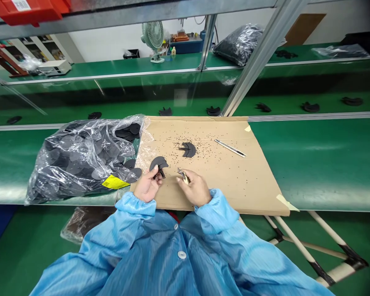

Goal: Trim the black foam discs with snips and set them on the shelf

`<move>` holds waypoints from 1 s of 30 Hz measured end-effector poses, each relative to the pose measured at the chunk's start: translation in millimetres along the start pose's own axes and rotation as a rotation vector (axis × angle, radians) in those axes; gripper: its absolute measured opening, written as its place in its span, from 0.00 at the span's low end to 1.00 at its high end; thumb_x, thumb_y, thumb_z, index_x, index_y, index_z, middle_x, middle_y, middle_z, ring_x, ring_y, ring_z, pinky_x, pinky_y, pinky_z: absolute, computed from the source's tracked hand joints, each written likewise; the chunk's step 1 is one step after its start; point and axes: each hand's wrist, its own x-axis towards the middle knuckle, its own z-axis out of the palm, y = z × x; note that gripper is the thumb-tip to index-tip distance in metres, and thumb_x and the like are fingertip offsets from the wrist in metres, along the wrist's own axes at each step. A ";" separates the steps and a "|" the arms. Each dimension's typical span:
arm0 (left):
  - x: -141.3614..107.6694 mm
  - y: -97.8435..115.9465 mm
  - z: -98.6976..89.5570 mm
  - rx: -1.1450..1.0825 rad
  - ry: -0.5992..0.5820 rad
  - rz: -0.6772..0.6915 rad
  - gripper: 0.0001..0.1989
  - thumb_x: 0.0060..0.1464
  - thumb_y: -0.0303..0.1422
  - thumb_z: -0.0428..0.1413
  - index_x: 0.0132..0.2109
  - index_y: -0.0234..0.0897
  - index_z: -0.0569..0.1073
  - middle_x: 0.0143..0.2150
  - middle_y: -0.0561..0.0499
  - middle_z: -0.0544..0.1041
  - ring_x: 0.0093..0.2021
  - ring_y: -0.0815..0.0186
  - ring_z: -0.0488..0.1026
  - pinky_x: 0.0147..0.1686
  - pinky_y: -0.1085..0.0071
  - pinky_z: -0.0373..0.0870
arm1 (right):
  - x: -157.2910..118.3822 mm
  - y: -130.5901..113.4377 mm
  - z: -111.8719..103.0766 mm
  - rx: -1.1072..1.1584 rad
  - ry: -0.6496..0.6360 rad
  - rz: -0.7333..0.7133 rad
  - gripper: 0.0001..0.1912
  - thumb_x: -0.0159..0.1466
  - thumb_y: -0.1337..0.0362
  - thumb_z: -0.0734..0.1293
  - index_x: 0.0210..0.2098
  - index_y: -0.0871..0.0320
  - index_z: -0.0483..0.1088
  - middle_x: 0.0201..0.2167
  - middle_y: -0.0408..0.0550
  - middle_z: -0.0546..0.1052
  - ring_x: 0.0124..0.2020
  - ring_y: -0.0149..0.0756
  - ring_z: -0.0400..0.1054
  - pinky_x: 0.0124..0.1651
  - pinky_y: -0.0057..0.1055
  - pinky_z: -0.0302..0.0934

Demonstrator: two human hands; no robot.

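The person's left hand [147,187] pinches a black, fan-shaped rubber piece [158,164] by its lower stem, fingers pressed together around it, so the piece stands lifted just above the near left part of a sheet of brown cardboard [234,181] spread on the green tabletop [320,164]. The right hand [195,189] sits just beside the left, over the same near edge of the cardboard, its fingers curled and closed on a small metal tool [182,174] whose tip points toward the held piece; tool and piece are near each other but not touching. What kind of tool it is cannot be told at this size. Farther out on the cardboard lies a second black piece [188,149] of the same shape, flat and alone, with fine dark crumbs [203,144] scattered around it. To its right, well apart from both hands, a slim utility knife [230,148] lies at a slant. Left of the cardboard, overlapping its edge, a clear plastic bag [80,158] bulges with many more black pieces and carries a yellow label [114,182] near its lower corner. Both forearms wear light blue coat sleeves [217,211]. Beyond the cardboard, single black pieces [213,110] rest along a green conveyor belt [296,100], and a small fan [154,39] stands on the far bench.
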 end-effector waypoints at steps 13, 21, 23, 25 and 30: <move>11.9 2.1 -17.4 -0.089 -0.143 -0.152 0.08 0.52 0.23 0.54 0.42 0.32 0.71 0.26 0.53 0.68 0.21 0.75 0.61 0.18 0.79 0.56 | 9.6 -32.4 -3.0 -0.458 -0.326 -0.113 0.11 0.64 0.62 0.60 0.44 0.55 0.69 0.36 0.49 0.75 0.38 0.39 0.68 0.42 0.32 0.58; 9.2 2.5 -15.9 -0.029 -0.120 -0.164 0.10 0.53 0.24 0.55 0.44 0.34 0.70 0.27 0.53 0.69 0.20 0.75 0.61 0.19 0.78 0.54 | 9.0 -44.7 4.0 -0.590 -0.400 -0.126 0.13 0.64 0.62 0.59 0.46 0.57 0.68 0.39 0.51 0.74 0.40 0.41 0.67 0.44 0.32 0.56; 8.5 2.9 -15.9 -0.017 -0.121 -0.155 0.10 0.53 0.25 0.55 0.43 0.34 0.70 0.27 0.53 0.69 0.20 0.75 0.61 0.18 0.78 0.55 | 8.8 -45.1 4.1 -0.610 -0.404 -0.123 0.13 0.64 0.62 0.59 0.45 0.57 0.68 0.38 0.51 0.74 0.40 0.41 0.67 0.43 0.33 0.56; 8.0 2.7 -15.8 -0.005 -0.124 -0.143 0.09 0.52 0.25 0.56 0.43 0.34 0.70 0.27 0.54 0.69 0.19 0.75 0.61 0.19 0.78 0.55 | 9.1 -45.7 3.9 -0.622 -0.408 -0.122 0.12 0.65 0.61 0.58 0.45 0.57 0.68 0.38 0.50 0.75 0.39 0.41 0.67 0.42 0.32 0.55; 6.0 2.0 -14.7 0.029 -0.115 -0.125 0.11 0.51 0.25 0.58 0.43 0.35 0.70 0.26 0.54 0.68 0.19 0.75 0.61 0.18 0.78 0.54 | 10.3 -49.6 2.6 -0.664 -0.435 -0.125 0.11 0.65 0.62 0.57 0.44 0.57 0.68 0.38 0.51 0.75 0.39 0.41 0.67 0.42 0.33 0.55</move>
